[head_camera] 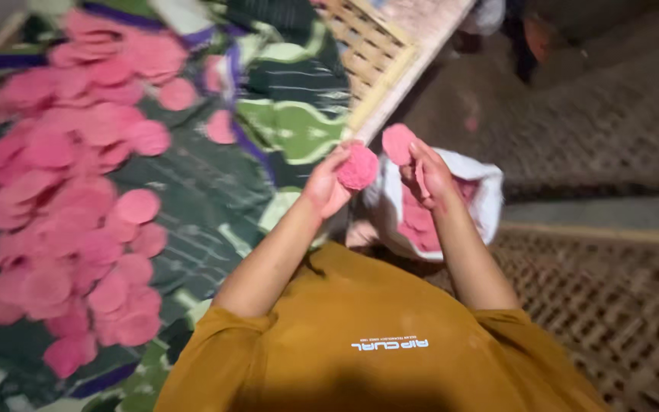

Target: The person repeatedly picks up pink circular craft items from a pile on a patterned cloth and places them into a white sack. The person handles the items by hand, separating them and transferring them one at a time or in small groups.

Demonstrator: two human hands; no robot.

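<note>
With one pink disc [358, 168] pinched in my left hand [328, 187] and another pink disc [398, 142] in my right hand [430, 177], both above the white bag [482, 200] at five o'clock, these thin pieces could snap if my grip tightens.

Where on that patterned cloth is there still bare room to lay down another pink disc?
The cloth is bare on its right side, between the pink discs and the woven mat, apart from a couple of stray discs. Its left side is crowded with overlapping discs. The left hand and right hand each hold a disc above the white bag.
</note>
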